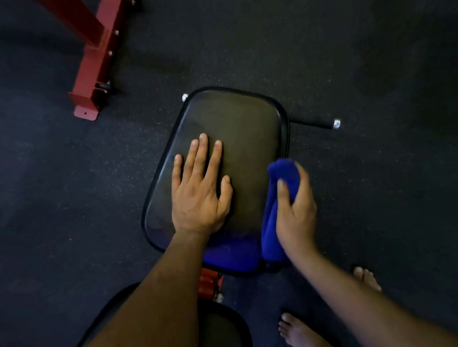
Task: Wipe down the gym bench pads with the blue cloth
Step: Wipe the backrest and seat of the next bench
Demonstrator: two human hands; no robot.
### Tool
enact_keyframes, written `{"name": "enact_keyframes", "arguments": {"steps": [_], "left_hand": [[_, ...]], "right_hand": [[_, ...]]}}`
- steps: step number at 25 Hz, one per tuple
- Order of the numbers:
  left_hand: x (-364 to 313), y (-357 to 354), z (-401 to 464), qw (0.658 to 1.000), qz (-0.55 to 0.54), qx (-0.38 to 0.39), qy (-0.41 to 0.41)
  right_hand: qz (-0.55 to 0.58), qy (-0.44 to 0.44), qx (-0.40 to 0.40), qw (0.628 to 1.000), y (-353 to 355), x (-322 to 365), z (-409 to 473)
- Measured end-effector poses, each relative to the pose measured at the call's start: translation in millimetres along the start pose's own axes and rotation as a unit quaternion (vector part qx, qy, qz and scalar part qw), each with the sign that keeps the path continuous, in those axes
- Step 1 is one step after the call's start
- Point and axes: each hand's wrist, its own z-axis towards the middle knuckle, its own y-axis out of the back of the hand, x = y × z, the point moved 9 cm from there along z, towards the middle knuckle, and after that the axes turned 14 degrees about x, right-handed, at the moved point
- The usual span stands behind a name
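Clamped in the right hand (pixel 295 211), the bunched blue cloth (pixel 276 196) looks soft and light at the seat pad's (pixel 245 125) right edge; left hand (pixel 198 188) lies flat, fingers apart.

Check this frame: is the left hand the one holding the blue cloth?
No, the left hand lies flat with straight fingers on the bench pad, while the right hand holds the blue cloth at the pad's right edge.

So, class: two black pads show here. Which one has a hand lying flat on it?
The far pad. The left hand lies flat on it, and the right hand holds the blue cloth at its edge. The near pad goes untouched.
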Motion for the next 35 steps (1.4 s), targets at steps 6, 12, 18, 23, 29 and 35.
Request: {"name": "enact_keyframes", "arguments": {"steps": [6,12,18,23,29,35], "left_hand": [[0,1,1,1.000,0.007,-0.006,-0.003],[0,3,1,1.000,0.006,-0.020,-0.007],[3,1,1,1.000,0.008,-0.002,-0.002],[2,1,0,1.000,0.002,0.001,-0.006],[4,1,0,1.000,0.004,-0.001,-0.004],[3,0,2,0.999,0.005,0.052,0.013]], "right_hand": [[-0.129,0.029,0.078,0.988,14,59,177],[-0.085,0.009,0.177,0.980,18,57,172],[0.002,-0.074,-0.045,0.996,-13,1,-13],[-0.065,-0.011,-0.024,0.998,-3,18,23],[-0.340,0.172,0.069,0.922,-14,106,158],[-0.339,0.325,0.176,0.865,-10,140,132]]}}
